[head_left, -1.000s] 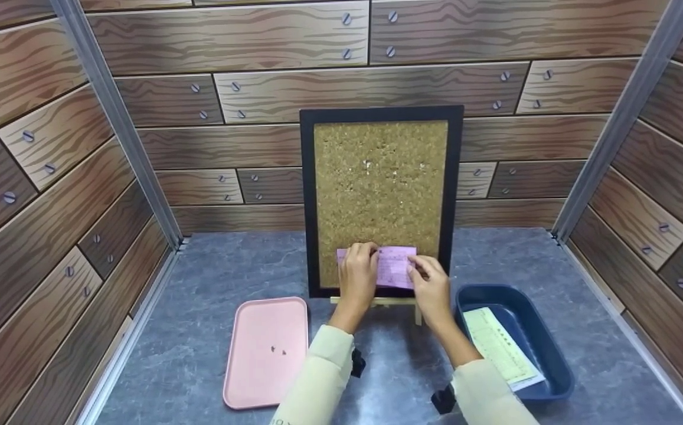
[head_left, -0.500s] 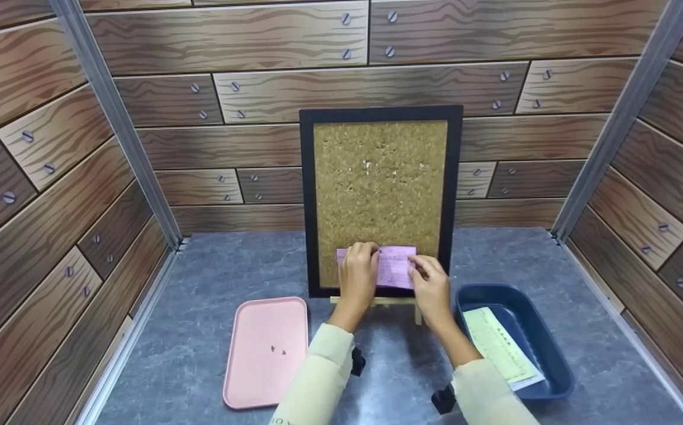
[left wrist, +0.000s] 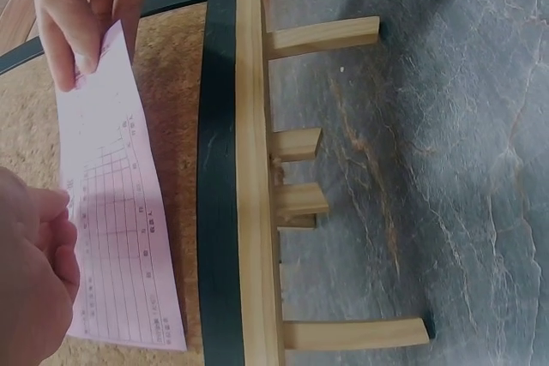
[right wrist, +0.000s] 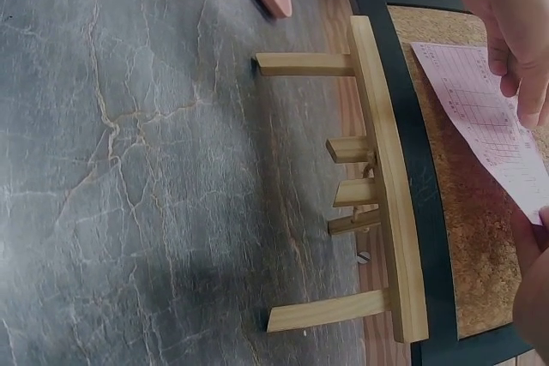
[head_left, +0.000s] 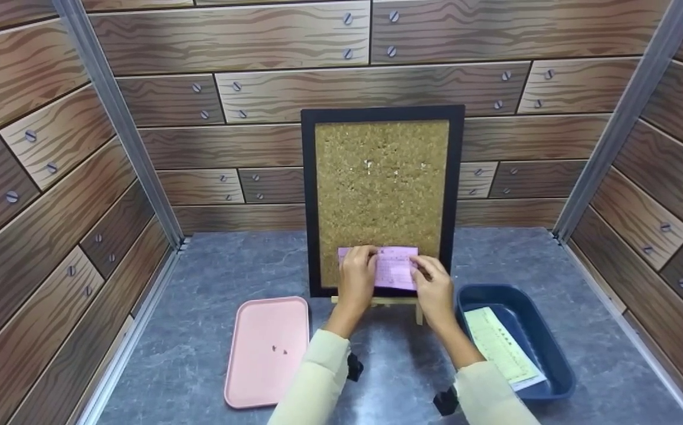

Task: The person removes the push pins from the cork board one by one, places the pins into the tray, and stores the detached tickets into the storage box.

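Observation:
A pink printed paper form [head_left: 397,270] lies over the lower part of a black-framed corkboard [head_left: 381,195]. At the form's top edge, my left hand [head_left: 358,276] has its fingers curled in against the paper and covers its left part; whether a small item sits between those fingertips I cannot tell. My right hand [head_left: 434,289] pinches the right edge between thumb and fingers. In the left wrist view the form [left wrist: 120,229] bows away from the cork along its lower edge. Seen from the right wrist, the left hand's [right wrist: 515,36] fingers bend down onto the sheet.
A wooden easel [left wrist: 253,169] supports the board. Left of it, a pink tray [head_left: 258,321] holds small dark pieces [head_left: 279,350]. At right stands a dark blue bin [head_left: 545,336] with a pale green form [head_left: 500,345] and a white sheet under it. Wood-patterned walls surround the table.
My left hand has slipped slightly down and left at the form's top edge, showing a little more of the paper. The right hand keeps its pinch, and the form stays in place.

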A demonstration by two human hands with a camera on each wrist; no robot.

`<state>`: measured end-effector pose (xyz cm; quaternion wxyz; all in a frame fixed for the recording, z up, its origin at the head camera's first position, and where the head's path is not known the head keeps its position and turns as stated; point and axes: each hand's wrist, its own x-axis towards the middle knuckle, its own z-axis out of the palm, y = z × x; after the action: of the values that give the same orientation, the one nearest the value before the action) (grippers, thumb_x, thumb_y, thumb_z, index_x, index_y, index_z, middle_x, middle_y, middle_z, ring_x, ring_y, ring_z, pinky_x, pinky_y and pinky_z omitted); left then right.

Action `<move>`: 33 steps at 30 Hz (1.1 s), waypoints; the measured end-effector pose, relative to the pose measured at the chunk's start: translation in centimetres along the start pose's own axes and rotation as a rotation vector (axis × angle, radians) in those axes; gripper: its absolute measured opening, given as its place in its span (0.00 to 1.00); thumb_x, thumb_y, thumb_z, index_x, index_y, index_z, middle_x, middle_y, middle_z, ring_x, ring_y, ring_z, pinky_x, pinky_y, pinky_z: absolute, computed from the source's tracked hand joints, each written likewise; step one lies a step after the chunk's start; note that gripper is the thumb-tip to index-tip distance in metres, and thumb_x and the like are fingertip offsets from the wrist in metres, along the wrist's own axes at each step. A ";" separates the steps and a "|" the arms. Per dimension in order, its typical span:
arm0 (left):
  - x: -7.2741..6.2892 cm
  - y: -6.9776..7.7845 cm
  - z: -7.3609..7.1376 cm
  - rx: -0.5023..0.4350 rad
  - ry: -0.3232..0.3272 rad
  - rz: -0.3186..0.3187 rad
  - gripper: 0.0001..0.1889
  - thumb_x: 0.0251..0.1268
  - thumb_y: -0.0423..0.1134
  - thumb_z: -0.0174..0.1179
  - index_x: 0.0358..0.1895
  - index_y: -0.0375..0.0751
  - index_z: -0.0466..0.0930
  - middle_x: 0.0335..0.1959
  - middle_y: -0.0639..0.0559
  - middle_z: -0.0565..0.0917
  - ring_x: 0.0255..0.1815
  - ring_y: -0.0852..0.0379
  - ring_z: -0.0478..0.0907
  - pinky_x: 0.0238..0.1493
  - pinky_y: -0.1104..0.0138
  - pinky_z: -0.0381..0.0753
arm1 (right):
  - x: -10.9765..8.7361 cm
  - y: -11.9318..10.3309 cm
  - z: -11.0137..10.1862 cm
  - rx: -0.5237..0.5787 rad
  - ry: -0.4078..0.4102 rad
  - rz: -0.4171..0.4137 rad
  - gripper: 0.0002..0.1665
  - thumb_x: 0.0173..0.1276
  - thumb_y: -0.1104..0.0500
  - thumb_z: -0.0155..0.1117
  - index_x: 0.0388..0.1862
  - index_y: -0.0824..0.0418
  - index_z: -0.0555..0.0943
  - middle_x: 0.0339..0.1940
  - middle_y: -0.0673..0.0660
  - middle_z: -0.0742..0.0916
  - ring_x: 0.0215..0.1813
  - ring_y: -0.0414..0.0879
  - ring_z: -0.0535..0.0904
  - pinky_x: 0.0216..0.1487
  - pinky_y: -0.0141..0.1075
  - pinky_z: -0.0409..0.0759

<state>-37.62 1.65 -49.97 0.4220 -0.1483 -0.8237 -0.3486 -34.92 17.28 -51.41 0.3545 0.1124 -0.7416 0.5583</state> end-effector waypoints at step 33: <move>-5.4 -6.4 -9.6 -0.094 0.000 -0.171 0.04 0.52 0.29 0.66 0.32 0.40 0.82 0.30 0.54 0.81 0.30 0.59 0.78 0.33 0.66 0.77 | -1.1 -4.4 -7.0 0.078 0.021 0.031 0.14 0.59 0.76 0.60 0.46 0.74 0.80 0.45 0.67 0.81 0.40 0.56 0.76 0.38 0.27 0.74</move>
<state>-32.11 -9.33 -53.31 0.3833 -0.0970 -0.8161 -0.4214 -28.81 21.82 -47.94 0.3489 0.1086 -0.7172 0.5934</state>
